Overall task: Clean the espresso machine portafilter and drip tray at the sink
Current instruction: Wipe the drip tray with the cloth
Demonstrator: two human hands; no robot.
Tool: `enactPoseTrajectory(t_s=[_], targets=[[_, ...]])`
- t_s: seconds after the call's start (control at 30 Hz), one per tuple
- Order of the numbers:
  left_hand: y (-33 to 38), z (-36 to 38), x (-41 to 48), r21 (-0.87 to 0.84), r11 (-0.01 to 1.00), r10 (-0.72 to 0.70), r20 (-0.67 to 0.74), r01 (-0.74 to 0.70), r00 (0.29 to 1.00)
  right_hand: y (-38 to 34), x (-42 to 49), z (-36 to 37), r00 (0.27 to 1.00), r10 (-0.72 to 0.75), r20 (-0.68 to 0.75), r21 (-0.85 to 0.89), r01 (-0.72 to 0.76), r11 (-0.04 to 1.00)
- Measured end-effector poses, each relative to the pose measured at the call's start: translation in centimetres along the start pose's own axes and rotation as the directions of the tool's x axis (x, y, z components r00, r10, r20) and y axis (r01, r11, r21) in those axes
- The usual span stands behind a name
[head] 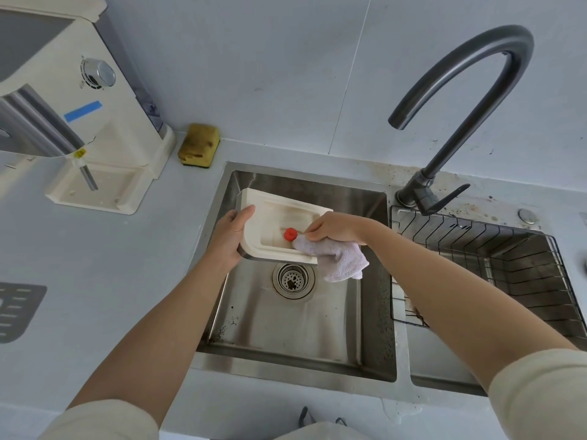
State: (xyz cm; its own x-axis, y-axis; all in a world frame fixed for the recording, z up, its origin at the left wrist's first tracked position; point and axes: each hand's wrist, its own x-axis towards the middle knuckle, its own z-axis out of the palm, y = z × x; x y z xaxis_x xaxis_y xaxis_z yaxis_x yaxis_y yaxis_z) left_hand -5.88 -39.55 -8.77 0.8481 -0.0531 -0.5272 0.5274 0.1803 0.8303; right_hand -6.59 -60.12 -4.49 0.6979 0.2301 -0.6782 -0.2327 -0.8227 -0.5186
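Looking matt and smooth across the cream plastic drip tray (276, 211). Looking soft and nubbly in the pale cloth (340, 262). Gleaming dully along the brushed steel sink (286, 331).

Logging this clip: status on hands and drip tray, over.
Left hand grips drip tray over sink basin. Right hand holds cloth against tray interior, beside red plug. Faucet dry; nothing in the way.

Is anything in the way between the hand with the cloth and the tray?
Nothing visible is. The right hand pinches the cloth, and the cloth already lies inside the drip tray, right beside the red knob. The left hand holds the tray's edge over the sink.
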Motion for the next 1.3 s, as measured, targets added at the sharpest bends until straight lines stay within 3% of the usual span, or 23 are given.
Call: enactPoseTrajectory(t_s=[0.13,0.27,0.4,0.57,0.77,0.9,0.97,1.07,1.2,1.3], targets=[[0.7,-0.7,0.0,-0.044,0.999,-0.014,0.01,0.014,1.0,0.9,0.2,-0.2,0.998,-0.035,-0.054,0.29,0.049,0.956],[1.1,-1.1,0.3,-0.079,0.997,-0.008,0.003,0.009,1.0,1.5,0.4,-1.1,0.992,-0.075,-0.105,0.606,0.124,0.786],[1.0,-1.9,0.9,-0.12,0.993,-0.023,-0.023,0.02,0.999,1.5,0.8,-2.6,0.971,-0.074,-0.227,0.655,0.209,0.726],[1.0,-2.3,2.0,-0.176,0.984,0.017,0.002,-0.016,1.0,0.7,2.2,-4.9,0.937,-0.053,-0.346,0.536,0.244,0.808],[1.0,-3.0,3.7,-0.199,0.98,-0.02,-0.003,0.019,1.0,-0.5,4.8,-7.9,0.915,-0.109,-0.388,0.268,0.225,0.937],[0.5,-3.5,5.0,-0.161,0.984,-0.069,0.023,0.072,0.997,-1.2,7.5,-9.2,0.907,-0.037,-0.418,0.008,0.045,0.999],[0.0,-3.6,5.7,-0.156,0.984,-0.086,0.041,0.091,0.995,-1.0,8.6,-9.6,0.911,-0.088,-0.402,-0.202,0.005,0.979],[-1.0,-3.4,6.7,-0.18,0.976,-0.117,0.056,0.125,0.992,-0.3,10.8,-10.9,0.908,-0.249,-0.338,-0.537,0.031,0.843],[-1.9,-3.2,7.3,-0.183,0.97,-0.147,0.087,0.161,0.985,-0.1,13.6,-12.1,0.866,-0.339,-0.368,-0.592,0.063,0.804],[-2.2,-3.0,7.6,-0.167,0.969,-0.166,0.094,0.18,0.982,0.2,15.6,-11.5,0.86,-0.4,-0.318,-0.724,0.052,0.688]])
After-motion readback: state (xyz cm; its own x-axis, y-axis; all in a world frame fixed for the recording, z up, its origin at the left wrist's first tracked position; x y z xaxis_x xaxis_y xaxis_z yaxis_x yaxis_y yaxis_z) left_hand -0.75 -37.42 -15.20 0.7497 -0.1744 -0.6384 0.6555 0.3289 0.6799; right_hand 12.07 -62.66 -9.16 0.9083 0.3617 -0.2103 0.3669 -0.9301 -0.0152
